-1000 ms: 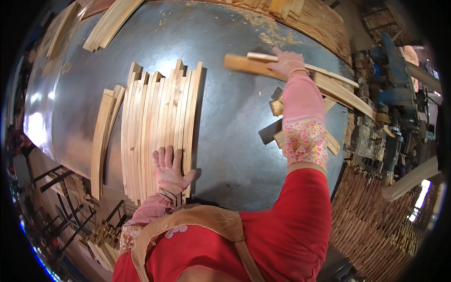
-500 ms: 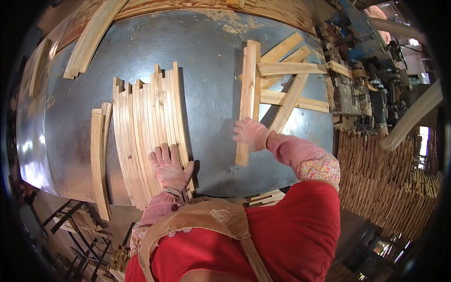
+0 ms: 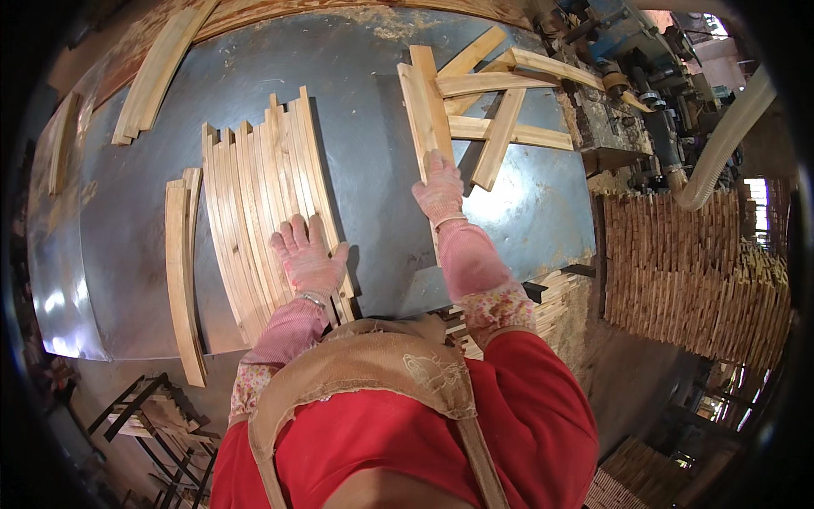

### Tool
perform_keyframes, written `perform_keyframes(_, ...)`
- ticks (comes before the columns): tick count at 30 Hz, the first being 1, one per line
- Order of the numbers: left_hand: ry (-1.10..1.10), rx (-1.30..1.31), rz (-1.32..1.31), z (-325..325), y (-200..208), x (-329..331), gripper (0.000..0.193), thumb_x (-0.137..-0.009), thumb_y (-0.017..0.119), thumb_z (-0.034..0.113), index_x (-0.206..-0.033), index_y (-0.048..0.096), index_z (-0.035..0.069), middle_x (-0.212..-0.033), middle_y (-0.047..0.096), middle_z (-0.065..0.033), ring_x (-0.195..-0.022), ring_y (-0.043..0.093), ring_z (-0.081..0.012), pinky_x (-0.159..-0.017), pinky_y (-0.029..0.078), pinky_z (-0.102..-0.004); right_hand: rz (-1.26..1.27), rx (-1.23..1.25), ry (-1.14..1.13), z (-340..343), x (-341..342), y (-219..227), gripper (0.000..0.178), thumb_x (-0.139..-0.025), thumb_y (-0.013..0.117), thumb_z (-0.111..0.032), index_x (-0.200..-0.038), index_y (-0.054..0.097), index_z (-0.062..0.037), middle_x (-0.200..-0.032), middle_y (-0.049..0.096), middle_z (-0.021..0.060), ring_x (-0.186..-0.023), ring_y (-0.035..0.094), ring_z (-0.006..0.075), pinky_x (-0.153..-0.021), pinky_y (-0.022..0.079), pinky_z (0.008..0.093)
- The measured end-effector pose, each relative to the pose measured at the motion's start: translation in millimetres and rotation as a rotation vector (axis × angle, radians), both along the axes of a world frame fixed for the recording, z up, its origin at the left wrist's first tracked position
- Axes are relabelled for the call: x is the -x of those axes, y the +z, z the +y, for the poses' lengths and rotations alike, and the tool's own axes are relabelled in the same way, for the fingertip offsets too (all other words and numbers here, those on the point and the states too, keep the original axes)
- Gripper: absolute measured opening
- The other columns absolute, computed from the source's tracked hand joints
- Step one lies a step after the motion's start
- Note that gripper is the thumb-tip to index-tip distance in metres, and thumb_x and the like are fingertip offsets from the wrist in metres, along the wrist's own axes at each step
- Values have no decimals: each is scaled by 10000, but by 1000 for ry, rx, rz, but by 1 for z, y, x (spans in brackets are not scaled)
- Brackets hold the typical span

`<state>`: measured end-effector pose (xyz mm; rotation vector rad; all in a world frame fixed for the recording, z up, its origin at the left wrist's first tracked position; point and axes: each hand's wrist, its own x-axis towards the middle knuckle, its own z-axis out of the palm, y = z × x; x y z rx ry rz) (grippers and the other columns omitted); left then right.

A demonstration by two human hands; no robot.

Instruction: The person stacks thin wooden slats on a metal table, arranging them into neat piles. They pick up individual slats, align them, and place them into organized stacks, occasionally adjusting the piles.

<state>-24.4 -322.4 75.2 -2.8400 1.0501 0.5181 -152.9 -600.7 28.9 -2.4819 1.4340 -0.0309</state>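
Note:
My left hand [image 3: 310, 259], in a pale glove, lies flat with fingers spread on a row of curved wooden strips [image 3: 254, 187] set side by side on edge. To the right, my gloved right hand [image 3: 441, 188] has its fingers closed over the near end of a wooden slat [image 3: 431, 93]. A second slat [image 3: 413, 110] lies against it on the left and passes under the hand and wrist. Beyond that hand, several loose slats [image 3: 500, 127] lie crossed over one another.
The strips and slats lie on a grey metal tabletop [image 3: 365, 170]. Two curved pieces [image 3: 178, 254] sit left of the row; more boards [image 3: 161, 76] lie far left. A machine with a hose [image 3: 729, 144] stands at the right, near stacked wood [image 3: 670, 263].
My right hand has moved up along the slats, which now lean apart at the far end, one showing its wide face. My left hand stays on the row. The view has shifted slightly.

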Motion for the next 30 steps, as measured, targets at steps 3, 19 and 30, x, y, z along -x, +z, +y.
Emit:
perform_keyframes(3, -20, 38, 6, 1, 3, -2, 955, -952, 604, 705, -1670, 399, 110, -1738, 311, -198, -1639, 176, -427, -1343, 20, -593, -349, -338, 140, 55, 5, -24, 822, -899, 738, -368, -1618, 446, -96, -1578, 553, 224, -1413, 556, 412, -1176, 473, 481)
perform_keyframes(19, 309, 388, 58, 61, 4, -45, 781, -914, 756, 388, -1571, 519, 38, -1688, 402, -235, -1597, 319, -380, -1348, 211, -478, -216, -570, -68, 32, -2, 25, 746, -894, 737, -264, -1564, 498, -43, -1258, 716, 261, -1103, 730, 391, -964, 580, 459)
perform_keyframes(30, 577, 413, 183, 171, -47, -203, 773, -989, 616, 616, -1533, 595, 67, -1646, 507, -163, -1526, 466, -343, -1282, 343, -440, -403, -878, 180, 135, -40, -3, 765, -1032, 683, -488, -1616, 481, -37, -1489, 615, 301, -1364, 619, 413, -1131, 502, 468)
